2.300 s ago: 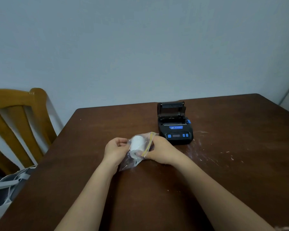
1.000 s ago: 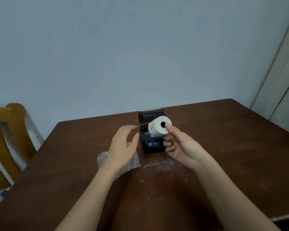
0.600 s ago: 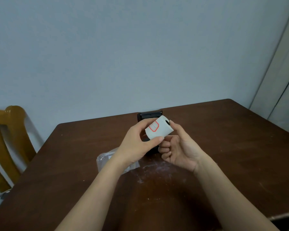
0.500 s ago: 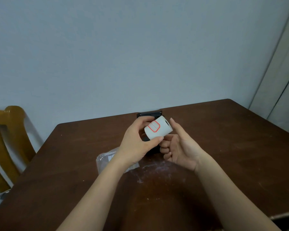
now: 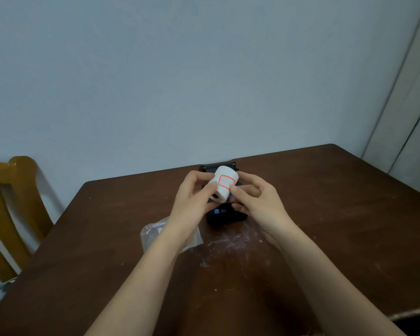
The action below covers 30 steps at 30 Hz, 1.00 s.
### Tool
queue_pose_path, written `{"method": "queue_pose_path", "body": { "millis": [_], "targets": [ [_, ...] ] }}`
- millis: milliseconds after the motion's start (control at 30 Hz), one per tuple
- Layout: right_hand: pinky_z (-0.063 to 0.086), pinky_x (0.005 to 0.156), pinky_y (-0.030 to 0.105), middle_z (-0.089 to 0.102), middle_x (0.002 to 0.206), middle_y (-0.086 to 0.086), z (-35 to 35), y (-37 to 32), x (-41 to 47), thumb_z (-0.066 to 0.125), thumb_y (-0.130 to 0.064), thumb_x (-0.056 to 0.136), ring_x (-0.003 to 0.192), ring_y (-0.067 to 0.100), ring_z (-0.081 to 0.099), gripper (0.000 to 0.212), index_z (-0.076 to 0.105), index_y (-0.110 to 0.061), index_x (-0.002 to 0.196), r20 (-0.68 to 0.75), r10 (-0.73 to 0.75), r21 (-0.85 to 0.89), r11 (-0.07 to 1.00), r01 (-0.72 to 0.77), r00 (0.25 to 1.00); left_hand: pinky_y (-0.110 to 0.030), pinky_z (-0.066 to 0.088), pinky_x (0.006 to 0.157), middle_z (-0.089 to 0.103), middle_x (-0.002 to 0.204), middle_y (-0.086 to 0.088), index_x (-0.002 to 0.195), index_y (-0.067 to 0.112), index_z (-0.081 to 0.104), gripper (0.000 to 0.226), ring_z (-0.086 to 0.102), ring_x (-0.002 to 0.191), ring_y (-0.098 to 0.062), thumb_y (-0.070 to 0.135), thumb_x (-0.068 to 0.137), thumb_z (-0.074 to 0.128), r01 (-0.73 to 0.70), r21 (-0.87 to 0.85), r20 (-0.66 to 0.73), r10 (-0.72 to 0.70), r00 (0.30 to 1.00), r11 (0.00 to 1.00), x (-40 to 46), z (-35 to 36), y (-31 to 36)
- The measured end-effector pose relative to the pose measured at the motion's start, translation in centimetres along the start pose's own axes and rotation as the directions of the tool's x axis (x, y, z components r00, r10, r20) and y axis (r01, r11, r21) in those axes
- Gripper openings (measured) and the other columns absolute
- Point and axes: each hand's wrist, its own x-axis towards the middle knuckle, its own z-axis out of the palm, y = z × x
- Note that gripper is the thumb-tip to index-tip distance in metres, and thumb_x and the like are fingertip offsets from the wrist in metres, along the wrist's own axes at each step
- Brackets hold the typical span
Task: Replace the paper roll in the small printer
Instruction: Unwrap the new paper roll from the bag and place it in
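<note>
A white paper roll (image 5: 224, 184) with a red-outlined label is held up above the table between both hands. My left hand (image 5: 194, 202) grips its left side and lower end. My right hand (image 5: 259, 202) pinches its right edge near the label with thumb and forefinger. Right behind and below the roll sits the small black printer (image 5: 224, 215) with blue buttons. Its lid stands open at the back, and my hands hide most of it. The roll's empty clear plastic bag (image 5: 155, 235) lies flat on the table under my left wrist.
The dark brown wooden table (image 5: 337, 214) carries white scuff marks in front of the printer. A wooden chair (image 5: 12, 204) stands at its left side. The wall lies close behind the table, and a door frame (image 5: 403, 112) stands at the right.
The roll came out of the bag, which now lies on the table. My right hand held it up alone, then my left hand joined. The roll has turned, label toward me.
</note>
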Motion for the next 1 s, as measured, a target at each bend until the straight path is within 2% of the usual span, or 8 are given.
{"method": "queue_pose_path", "body": {
  "millis": [67, 167, 267, 367, 500, 600, 867, 1000],
  "targets": [
    [0.057, 0.070, 0.021, 0.075, 0.098, 0.007, 0.0, 0.1, 0.1, 0.068, -0.013, 0.088, 0.084, 0.012, 0.071, 0.045, 0.056, -0.019, 0.131, 0.007, -0.029, -0.060, 0.998, 0.029, 1.000, -0.049, 0.058, 0.086, 0.067, 0.112, -0.019, 0.098, 0.008, 0.061, 0.005, 0.068, 0.105, -0.035, 0.011, 0.095, 0.058, 0.037, -0.058, -0.035, -0.040, 0.999, 0.998, 0.3, -0.4, 0.2],
    [0.055, 0.069, 0.020, 0.074, 0.100, 0.007, 0.1, 0.2, 0.2, 0.066, -0.010, 0.089, 0.085, 0.012, 0.071, 0.047, 0.054, -0.019, 0.134, 0.034, -0.064, -0.086, 0.994, 0.067, 0.997, -0.044, 0.059, 0.082, 0.065, 0.117, -0.018, 0.112, 0.007, 0.059, 0.019, 0.068, 0.105, -0.034, 0.004, 0.093, 0.059, 0.090, -0.157, -0.022, -0.095, 0.995, 0.983, 0.4, -0.8, 0.4],
    [0.054, 0.068, 0.017, 0.076, 0.097, 0.003, 0.1, -0.2, 0.5, 0.066, -0.008, 0.089, 0.084, 0.007, 0.072, 0.048, 0.053, -0.021, 0.134, 0.045, -0.093, -0.061, 0.994, 0.096, 0.995, -0.041, 0.060, 0.084, 0.068, 0.119, -0.019, 0.131, 0.007, 0.053, 0.040, 0.068, 0.107, -0.035, 0.001, 0.093, 0.058, 0.173, -0.282, 0.068, -0.160, 0.985, 0.944, 0.5, -1.3, 0.5],
    [0.058, 0.075, 0.023, 0.076, 0.097, -0.003, 0.1, -0.5, 0.6, 0.069, -0.011, 0.087, 0.090, 0.007, 0.072, 0.050, 0.053, -0.022, 0.133, 0.052, -0.137, -0.134, 0.981, 0.143, 0.989, -0.042, 0.056, 0.092, 0.068, 0.120, -0.022, 0.134, 0.001, 0.053, 0.040, 0.067, 0.112, -0.035, 0.003, 0.093, 0.056, 0.234, -0.338, 0.165, -0.187, 0.968, 0.912, 0.4, -1.7, 0.4],
    [0.053, 0.069, 0.011, 0.071, 0.096, -0.009, 0.4, -1.1, 0.1, 0.072, -0.019, 0.084, 0.083, 0.000, 0.066, 0.025, 0.066, -0.020, 0.109, -0.038, -0.328, -0.394, 0.873, 0.287, 0.944, -0.044, 0.057, 0.091, 0.068, 0.121, -0.020, 0.140, 0.008, 0.046, 0.053, 0.069, 0.108, -0.035, 0.003, 0.090, 0.062, 0.202, -0.376, 0.076, -0.187, 0.979, 0.905, 0.6, -1.6, -0.1],
    [0.050, 0.065, 0.010, 0.070, 0.088, -0.008, 0.9, -1.1, -0.5, 0.073, -0.019, 0.083, 0.082, -0.001, 0.065, 0.008, 0.072, -0.016, 0.091, -0.011, -0.410, -0.424, 0.828, 0.367, 0.912, -0.039, 0.059, 0.083, 0.068, 0.121, -0.017, 0.141, 0.012, 0.043, 0.058, 0.071, 0.102, -0.031, 0.005, 0.088, 0.066, 0.162, -0.366, 0.014, -0.169, 0.986, 0.916, 0.6, -1.2, -0.4],
    [0.055, 0.072, 0.015, 0.071, 0.089, -0.008, 1.1, -0.6, -0.5, 0.073, -0.022, 0.083, 0.085, 0.000, 0.066, 0.010, 0.076, -0.016, 0.091, -0.013, -0.448, -0.491, 0.782, 0.384, 0.894, -0.023, 0.057, 0.071, 0.075, 0.105, -0.009, 0.127, 0.003, 0.060, 0.046, 0.074, 0.093, -0.019, 0.007, 0.082, 0.070, 0.107, -0.354, 0.002, -0.113, 0.994, 0.929, 0.1, -0.7, -0.1],
    [0.054, 0.071, 0.010, 0.070, 0.087, -0.011, 1.1, -0.8, -0.6, 0.073, -0.020, 0.083, 0.084, -0.003, 0.066, 0.007, 0.075, -0.020, 0.089, -0.027, -0.435, -0.516, 0.777, 0.360, 0.900, -0.022, 0.057, 0.070, 0.072, 0.112, -0.015, 0.131, 0.008, 0.057, 0.060, 0.074, 0.094, -0.020, 0.007, 0.073, 0.076, 0.107, -0.316, -0.003, -0.113, 0.994, 0.943, 0.2, -0.8, -0.3]
  ]
}}
